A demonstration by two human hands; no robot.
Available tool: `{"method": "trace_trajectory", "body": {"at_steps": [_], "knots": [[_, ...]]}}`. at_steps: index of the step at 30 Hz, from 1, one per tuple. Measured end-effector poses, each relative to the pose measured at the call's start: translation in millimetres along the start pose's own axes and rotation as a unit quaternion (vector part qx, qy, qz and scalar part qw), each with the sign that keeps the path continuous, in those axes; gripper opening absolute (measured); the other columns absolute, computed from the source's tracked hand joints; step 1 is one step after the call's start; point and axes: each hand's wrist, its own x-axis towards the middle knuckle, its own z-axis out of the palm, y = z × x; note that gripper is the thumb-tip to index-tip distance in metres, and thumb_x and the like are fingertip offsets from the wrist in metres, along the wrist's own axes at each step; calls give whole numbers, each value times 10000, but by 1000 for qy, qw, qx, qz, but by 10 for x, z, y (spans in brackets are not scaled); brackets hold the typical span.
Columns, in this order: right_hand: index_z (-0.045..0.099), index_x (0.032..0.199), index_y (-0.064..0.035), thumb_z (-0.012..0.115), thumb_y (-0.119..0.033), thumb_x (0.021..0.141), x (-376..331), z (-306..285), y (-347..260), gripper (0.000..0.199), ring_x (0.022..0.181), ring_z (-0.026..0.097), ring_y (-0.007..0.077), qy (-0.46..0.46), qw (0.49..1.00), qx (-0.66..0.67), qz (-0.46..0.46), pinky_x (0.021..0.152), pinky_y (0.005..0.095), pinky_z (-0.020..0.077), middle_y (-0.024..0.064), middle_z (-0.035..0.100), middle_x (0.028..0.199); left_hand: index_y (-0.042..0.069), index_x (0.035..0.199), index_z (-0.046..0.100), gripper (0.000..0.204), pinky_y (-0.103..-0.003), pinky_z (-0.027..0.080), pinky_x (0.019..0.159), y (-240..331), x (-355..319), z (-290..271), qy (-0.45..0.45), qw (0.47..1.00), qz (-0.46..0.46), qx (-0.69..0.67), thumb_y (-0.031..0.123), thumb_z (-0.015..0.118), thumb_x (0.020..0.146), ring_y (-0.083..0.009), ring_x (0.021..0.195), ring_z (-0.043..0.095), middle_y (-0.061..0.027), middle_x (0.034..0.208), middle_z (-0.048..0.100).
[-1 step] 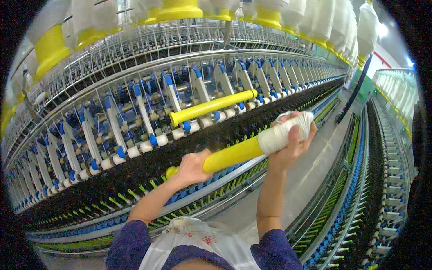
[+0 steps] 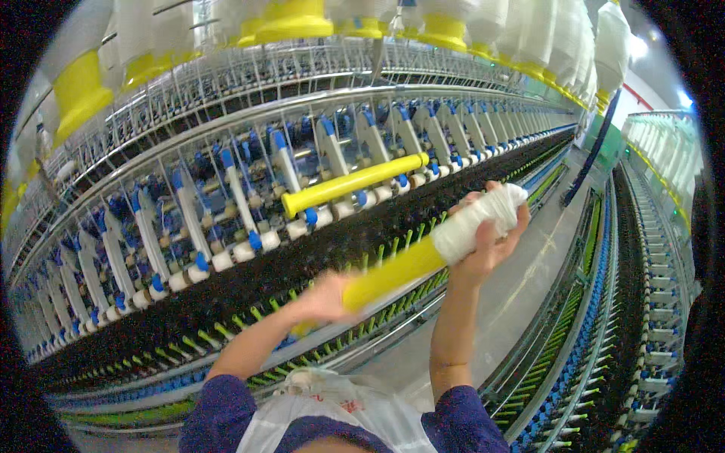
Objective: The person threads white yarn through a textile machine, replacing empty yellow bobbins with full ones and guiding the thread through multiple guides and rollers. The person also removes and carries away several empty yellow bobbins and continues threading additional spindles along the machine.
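A long yellow bobbin (image 2: 400,275) slants up to the right in front of me, held in both hands. White yarn (image 2: 472,226) is wound round its upper right end. My left hand (image 2: 328,296), blurred by motion, is closed round the bare lower part, and a bit of yellow pokes out below it. My right hand (image 2: 495,241) wraps the yarn-covered end, its thumb lying across the yarn. Just beyond, a second, bare yellow bobbin (image 2: 359,185) rests across the white rollers (image 2: 323,218) of the spinning frame.
Large white yarn packages with yellow bases (image 2: 79,90) hang overhead. Below the rollers run rows of green-tipped spindles (image 2: 223,331) and a metal rail. To my right, a grey aisle floor (image 2: 521,283) separates this machine from another spinning frame (image 2: 661,302).
The lower left end of the held bobbin has dipped, with my left hand moving slightly down and blurring. My right hand keeps its hold on the yarn end.
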Motion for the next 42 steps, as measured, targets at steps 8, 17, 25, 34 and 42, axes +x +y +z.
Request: {"method": "trace_trajectory", "body": {"at_steps": [8,17,25,34,42], "knots": [[577,843,25,663,18,718,-37,-79,-210,151,632,621,210,18,985,-160,57,599,331,526,142,625,795,56,870,576,318,-368,510,585,-321,-87,156,113,972,141,148,179,745,630,-254,681,628,-114,745,622],[506,1056,-18,625,-255,856,92,-228,300,333,732,616,234,131,984,-52,106,561,361,551,155,598,947,60,912,568,373,-340,512,583,-454,118,53,63,992,-27,102,260,731,643,-216,627,618,-78,712,630],[447,1163,-22,664,-101,822,45,-266,274,411,758,627,206,127,981,-126,73,546,331,552,149,626,890,50,950,569,386,-362,504,583,-314,148,105,145,971,31,188,246,760,678,-246,601,607,-72,712,604],[478,1151,-19,698,48,697,182,-396,150,510,644,608,179,125,986,-92,68,586,335,542,92,603,877,16,974,564,360,-377,505,558,-31,192,-151,61,969,13,241,200,703,698,-288,675,626,-142,792,623],[598,1066,19,590,-112,861,464,-820,38,244,820,603,169,160,939,-300,57,704,252,480,84,637,908,40,969,552,426,-436,521,598,-271,959,-850,342,806,40,482,373,696,745,-325,712,624,-154,848,589]]}}
